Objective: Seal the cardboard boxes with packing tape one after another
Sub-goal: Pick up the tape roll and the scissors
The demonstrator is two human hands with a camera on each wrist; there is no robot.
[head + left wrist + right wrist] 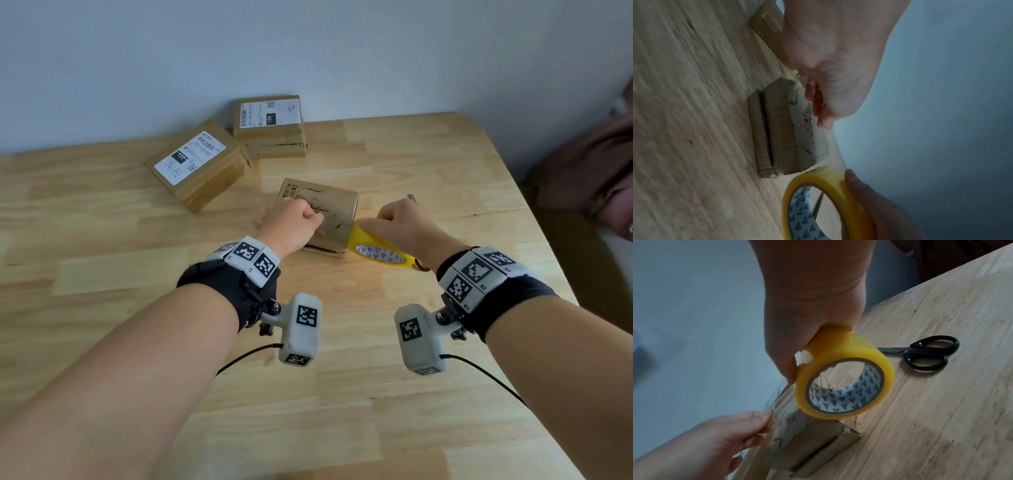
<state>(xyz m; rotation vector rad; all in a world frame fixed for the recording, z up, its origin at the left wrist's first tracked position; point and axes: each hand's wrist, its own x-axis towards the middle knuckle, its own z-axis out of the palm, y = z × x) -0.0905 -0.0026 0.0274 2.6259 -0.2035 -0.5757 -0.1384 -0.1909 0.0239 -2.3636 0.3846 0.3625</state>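
Note:
A small worn cardboard box (325, 209) lies at the middle of the wooden table (342, 394). My left hand (308, 219) hovers over its top, fingers curled and pinching the free end of clear tape; the thin strip runs toward the roll. My right hand (394, 219) grips the yellow tape roll (376, 250) just off the box's right end, low over the table. In the left wrist view the box (781, 129) sits under my left hand (824, 100), the roll (830, 181) close by. The right wrist view shows the roll (851, 350) above the box's corner (809, 439).
Black-handled scissors (925, 352) lie on the table right of the roll. A labelled box (198, 161) and a stack of boxes (270, 126) stand at the back by the wall. The table's right edge borders dark red fabric (589, 171).

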